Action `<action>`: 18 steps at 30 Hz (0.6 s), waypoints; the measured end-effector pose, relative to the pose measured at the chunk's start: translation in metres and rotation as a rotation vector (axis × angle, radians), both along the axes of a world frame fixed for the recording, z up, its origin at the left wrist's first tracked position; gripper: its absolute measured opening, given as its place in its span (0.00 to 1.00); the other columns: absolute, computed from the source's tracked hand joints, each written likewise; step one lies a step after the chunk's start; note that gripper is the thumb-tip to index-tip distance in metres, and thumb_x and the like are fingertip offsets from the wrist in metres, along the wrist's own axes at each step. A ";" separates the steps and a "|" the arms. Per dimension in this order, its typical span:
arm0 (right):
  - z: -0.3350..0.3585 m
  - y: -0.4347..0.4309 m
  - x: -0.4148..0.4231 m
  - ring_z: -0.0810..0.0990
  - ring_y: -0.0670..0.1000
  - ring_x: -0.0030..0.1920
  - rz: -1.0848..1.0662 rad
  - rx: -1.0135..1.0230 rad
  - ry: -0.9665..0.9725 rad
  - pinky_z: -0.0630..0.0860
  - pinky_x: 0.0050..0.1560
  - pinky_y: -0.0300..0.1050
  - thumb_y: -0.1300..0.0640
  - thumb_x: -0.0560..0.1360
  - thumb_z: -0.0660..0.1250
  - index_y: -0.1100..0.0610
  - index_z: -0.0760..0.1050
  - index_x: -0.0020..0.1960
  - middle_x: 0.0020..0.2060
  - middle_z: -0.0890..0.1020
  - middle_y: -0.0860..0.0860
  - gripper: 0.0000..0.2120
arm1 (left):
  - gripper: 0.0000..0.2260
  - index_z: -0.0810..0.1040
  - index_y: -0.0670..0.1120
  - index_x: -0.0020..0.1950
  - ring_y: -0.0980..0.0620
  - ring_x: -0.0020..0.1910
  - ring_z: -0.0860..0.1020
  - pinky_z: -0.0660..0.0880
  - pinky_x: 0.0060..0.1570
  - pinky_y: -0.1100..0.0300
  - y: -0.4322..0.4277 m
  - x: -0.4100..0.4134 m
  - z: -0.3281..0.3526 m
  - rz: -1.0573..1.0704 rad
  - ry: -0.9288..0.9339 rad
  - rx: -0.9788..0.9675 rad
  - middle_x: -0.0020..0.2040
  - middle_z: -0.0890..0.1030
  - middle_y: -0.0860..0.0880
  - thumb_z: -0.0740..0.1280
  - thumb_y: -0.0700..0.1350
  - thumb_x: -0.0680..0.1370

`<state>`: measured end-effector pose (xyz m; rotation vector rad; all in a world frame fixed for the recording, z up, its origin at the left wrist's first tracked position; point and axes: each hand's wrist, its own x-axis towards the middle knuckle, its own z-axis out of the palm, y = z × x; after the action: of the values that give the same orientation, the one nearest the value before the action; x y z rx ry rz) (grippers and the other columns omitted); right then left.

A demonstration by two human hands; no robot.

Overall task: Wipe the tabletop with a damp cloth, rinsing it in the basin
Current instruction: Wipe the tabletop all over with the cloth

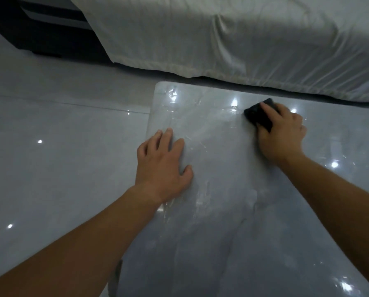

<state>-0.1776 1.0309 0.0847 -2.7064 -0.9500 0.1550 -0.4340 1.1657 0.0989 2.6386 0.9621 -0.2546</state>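
- Black cloth (259, 115) lies on the glossy grey tabletop (222, 211) near its far edge, pressed under the right hand (281, 133), fingers together on it.
- Left hand (162, 166) rests flat at the tabletop's left edge, fingers slightly spread.
- Wet streaks gleam between them.

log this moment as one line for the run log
phase: wiping | right hand: pressing dark cloth on tabletop | left hand: flat at edge | basin: unseen

Right hand (283, 133) presses dark cloth (259, 115) on wet tabletop (211, 211); left hand (162, 163) flat.
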 end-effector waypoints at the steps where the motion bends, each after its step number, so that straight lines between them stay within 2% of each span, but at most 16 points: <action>1: 0.002 0.005 0.006 0.64 0.62 0.70 -0.044 -0.013 0.003 0.60 0.66 0.58 0.54 0.78 0.64 0.45 0.67 0.75 0.75 0.67 0.52 0.26 | 0.27 0.63 0.55 0.74 0.43 0.79 0.51 0.51 0.73 0.45 0.002 0.000 -0.001 -0.007 -0.005 0.004 0.80 0.55 0.47 0.59 0.63 0.76; 4: 0.003 0.034 -0.004 0.63 0.62 0.71 -0.044 0.005 0.012 0.60 0.66 0.57 0.55 0.77 0.64 0.46 0.67 0.74 0.75 0.67 0.52 0.26 | 0.26 0.65 0.56 0.71 0.43 0.77 0.54 0.52 0.71 0.45 0.007 -0.002 -0.003 -0.022 -0.026 0.010 0.79 0.58 0.47 0.60 0.63 0.75; 7: -0.001 0.066 -0.036 0.63 0.61 0.70 0.243 -0.001 0.008 0.60 0.66 0.57 0.55 0.75 0.65 0.44 0.67 0.74 0.75 0.66 0.50 0.28 | 0.26 0.65 0.57 0.72 0.44 0.77 0.54 0.51 0.71 0.46 0.008 -0.004 -0.004 -0.038 -0.032 0.009 0.79 0.57 0.48 0.59 0.63 0.76; 9: -0.001 0.076 -0.041 0.63 0.60 0.70 0.352 0.004 0.023 0.59 0.65 0.56 0.55 0.75 0.65 0.43 0.67 0.75 0.75 0.67 0.49 0.28 | 0.25 0.64 0.57 0.73 0.45 0.78 0.53 0.50 0.71 0.47 0.011 -0.004 -0.004 -0.035 -0.046 0.012 0.80 0.56 0.48 0.59 0.62 0.77; 15: -0.003 0.078 -0.036 0.62 0.60 0.72 0.176 0.032 0.054 0.57 0.68 0.57 0.56 0.77 0.65 0.43 0.66 0.75 0.76 0.66 0.49 0.28 | 0.27 0.61 0.54 0.77 0.43 0.80 0.51 0.48 0.73 0.47 0.007 -0.013 -0.013 -0.056 -0.095 0.013 0.81 0.54 0.45 0.56 0.59 0.79; 18: -0.002 0.115 -0.050 0.60 0.60 0.73 0.325 0.015 0.063 0.56 0.69 0.58 0.54 0.78 0.64 0.43 0.64 0.76 0.77 0.63 0.49 0.28 | 0.28 0.60 0.53 0.79 0.44 0.80 0.49 0.47 0.76 0.46 0.004 -0.014 -0.020 -0.035 -0.122 0.022 0.82 0.52 0.45 0.55 0.58 0.79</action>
<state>-0.2281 1.1455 0.0826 -2.4983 -1.3583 0.2916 -0.4483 1.1694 0.0785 2.6585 0.8844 -0.0908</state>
